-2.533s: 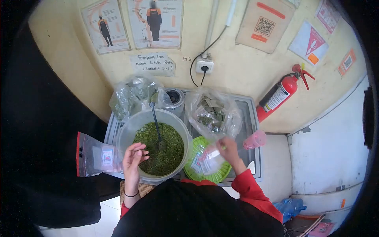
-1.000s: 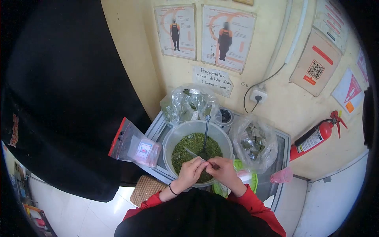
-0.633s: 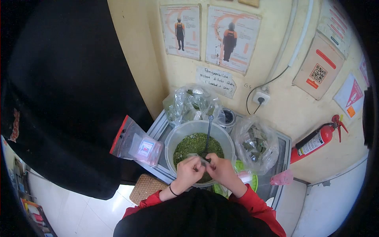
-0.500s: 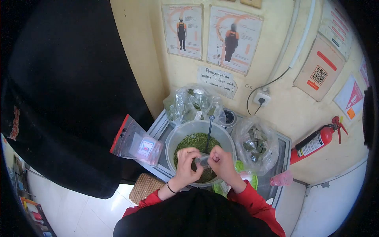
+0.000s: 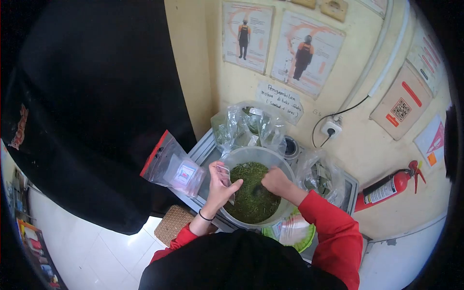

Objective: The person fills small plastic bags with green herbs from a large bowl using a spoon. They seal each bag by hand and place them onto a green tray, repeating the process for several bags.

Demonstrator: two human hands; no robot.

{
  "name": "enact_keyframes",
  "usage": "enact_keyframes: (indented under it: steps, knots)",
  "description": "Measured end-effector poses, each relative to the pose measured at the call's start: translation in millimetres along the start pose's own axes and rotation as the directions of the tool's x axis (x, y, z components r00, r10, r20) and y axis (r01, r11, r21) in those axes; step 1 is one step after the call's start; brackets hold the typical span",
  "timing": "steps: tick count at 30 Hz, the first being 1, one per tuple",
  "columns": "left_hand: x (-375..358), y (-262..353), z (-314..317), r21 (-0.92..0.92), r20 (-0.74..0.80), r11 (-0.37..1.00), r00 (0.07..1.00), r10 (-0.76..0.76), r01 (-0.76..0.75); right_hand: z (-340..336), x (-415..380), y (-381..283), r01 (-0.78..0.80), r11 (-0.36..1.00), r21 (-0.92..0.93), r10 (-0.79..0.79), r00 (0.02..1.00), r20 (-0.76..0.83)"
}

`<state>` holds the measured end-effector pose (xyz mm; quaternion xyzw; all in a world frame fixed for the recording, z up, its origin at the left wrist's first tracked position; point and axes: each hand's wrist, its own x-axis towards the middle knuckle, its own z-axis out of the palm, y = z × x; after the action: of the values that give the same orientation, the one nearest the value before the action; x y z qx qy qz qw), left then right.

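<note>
A round whitish tub [image 5: 241, 154] holds chopped green herbs [image 5: 249, 205]. My left hand [image 5: 220, 188] is at the tub's left rim, fingers closed round a small clear plastic bag [image 5: 224, 170]. Over the right side of the herbs, my right hand [image 5: 277, 182] is closed in a fist round the handle of a dark spoon [image 5: 258, 192]. The spoon's end sits down among the herbs, and its handle is mostly hidden by the hand.
A red-topped zip bag [image 5: 178, 169] lies left of the tub. Clear bags with green contents [image 5: 246, 128] stand behind, another bag [image 5: 319, 176] at right. A dark-topped container [image 5: 290, 146], a green basket [image 5: 303, 246], a woven stool [image 5: 173, 224] and a fire extinguisher [image 5: 386, 188] surround it.
My hands have parted; both were at the small bag over the tub. The left keeps the bag and moved left. The right took the spoon, which had been leaning in the tub.
</note>
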<state>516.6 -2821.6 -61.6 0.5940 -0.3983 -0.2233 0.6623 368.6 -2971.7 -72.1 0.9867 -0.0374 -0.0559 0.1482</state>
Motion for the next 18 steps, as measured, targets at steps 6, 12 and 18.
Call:
enact_keyframes:
  steps: [6, 12, 18]
  knots:
    - [4.3, -18.0, 0.1, -0.209, 0.021, 0.977, 0.999, 0.046, -0.041, 11.4, -3.0, -17.8, -0.347, 0.935, 0.069, 0.352, 0.932, -0.083]
    - [1.2, -10.2, -2.5, -0.162, 0.035, 0.987, 0.999, 0.026, -0.020, -8.0, -9.8, -43.1, -0.128, 0.852, 0.508, 0.138, 0.990, 0.019]
    - [2.6, -9.6, -1.1, -0.170, 0.031, 0.985, 0.999, -0.022, 0.027, -14.3, -12.1, -60.3, -0.159, 0.719, 0.677, -0.017, 0.969, 0.247]
